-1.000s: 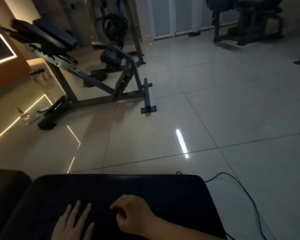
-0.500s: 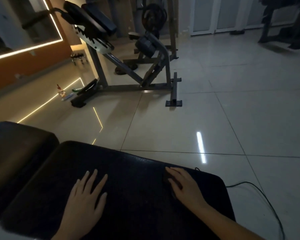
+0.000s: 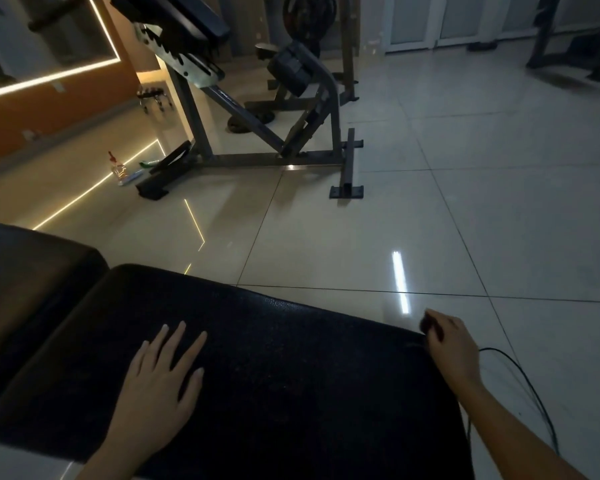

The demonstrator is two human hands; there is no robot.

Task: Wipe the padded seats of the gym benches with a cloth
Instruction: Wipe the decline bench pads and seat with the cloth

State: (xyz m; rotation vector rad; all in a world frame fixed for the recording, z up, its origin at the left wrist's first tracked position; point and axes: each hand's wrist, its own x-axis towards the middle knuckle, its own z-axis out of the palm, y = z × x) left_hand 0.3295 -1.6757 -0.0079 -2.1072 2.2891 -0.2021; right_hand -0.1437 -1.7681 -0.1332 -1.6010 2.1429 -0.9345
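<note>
Wiping the black padded bench seat [image 3: 274,375]
Head view: left hand [image 3: 156,386] flat on the seat, fingers spread; right hand [image 3: 447,344] curls round a small dark cloth [image 3: 430,325] at the seat's far right corner. It looks soft and light; hold it bunched

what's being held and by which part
Right hand grips a dark cloth, bunched under its fingers. Left hand lies flat on the seat pad, holding nothing.

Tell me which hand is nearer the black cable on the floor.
Right. The right hand grips the cloth at the seat's right corner, just beside the cable. The left hand lies flat on the seat, well to the cable's left.
</note>
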